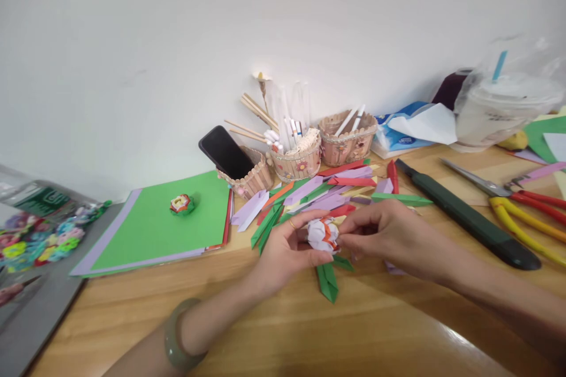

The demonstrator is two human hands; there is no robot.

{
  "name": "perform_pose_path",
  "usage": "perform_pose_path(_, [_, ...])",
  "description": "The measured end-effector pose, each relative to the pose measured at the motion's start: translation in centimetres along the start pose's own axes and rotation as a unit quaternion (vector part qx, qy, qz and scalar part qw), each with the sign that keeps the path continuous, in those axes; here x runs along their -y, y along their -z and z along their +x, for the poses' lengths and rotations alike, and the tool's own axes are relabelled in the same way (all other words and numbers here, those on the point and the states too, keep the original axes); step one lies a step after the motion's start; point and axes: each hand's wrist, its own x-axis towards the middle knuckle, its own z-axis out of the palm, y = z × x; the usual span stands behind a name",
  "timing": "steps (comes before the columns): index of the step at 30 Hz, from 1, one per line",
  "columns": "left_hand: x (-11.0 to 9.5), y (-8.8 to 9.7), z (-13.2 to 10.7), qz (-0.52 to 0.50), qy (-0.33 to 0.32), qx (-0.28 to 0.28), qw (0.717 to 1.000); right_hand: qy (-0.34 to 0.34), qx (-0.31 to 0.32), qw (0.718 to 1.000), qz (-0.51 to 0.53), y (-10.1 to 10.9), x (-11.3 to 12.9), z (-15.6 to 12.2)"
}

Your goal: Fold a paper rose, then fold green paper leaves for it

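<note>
My left hand (285, 250) and my right hand (384, 230) meet over the wooden table (274, 336), both closed on a small folded paper flower (322, 234), white with orange-red edges. The left hand cups it from below. The right hand pinches its right side with fingertips. Green folded paper leaves (328, 281) stick out beneath the flower toward me. A pale green bangle (177, 339) sits on my left wrist.
Folded paper strips (327, 191) in several colours lie behind my hands. A green paper stack (159, 227) with a small paper flower (181, 204) lies at left. A phone (225, 152) leans in stick-made holders (298, 159). A dark utility knife (469, 221), scissors (495, 188) and a lidded cup (504, 109) are at right.
</note>
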Motion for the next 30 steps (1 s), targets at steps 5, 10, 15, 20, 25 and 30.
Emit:
perform_pose_path(5, [-0.04,0.07,-0.15,0.017,-0.003,0.000,1.000,-0.007,-0.005,1.000,0.004,0.00,-0.10,0.07])
perform_pose_path(10, [0.05,0.13,0.00,-0.020,-0.009,0.004,1.000,-0.014,0.001,0.999,0.043,0.17,-0.22,0.20])
perform_pose_path(15, [0.16,0.27,0.22,-0.040,-0.011,-0.010,0.999,0.006,0.048,0.994,0.100,0.44,-0.27,0.27])
perform_pose_path(20, [0.07,0.22,0.27,-0.059,-0.002,-0.014,0.998,0.009,0.044,0.996,0.080,0.47,-0.25,0.22])
perform_pose_path(25, [-0.08,-0.04,0.28,-0.062,0.000,-0.013,0.998,0.006,0.025,0.997,0.079,0.41,0.07,0.29])
perform_pose_path(30, [-0.21,-0.10,0.22,-0.047,0.011,-0.014,0.999,0.006,0.023,0.997,0.068,0.36,0.20,0.22])
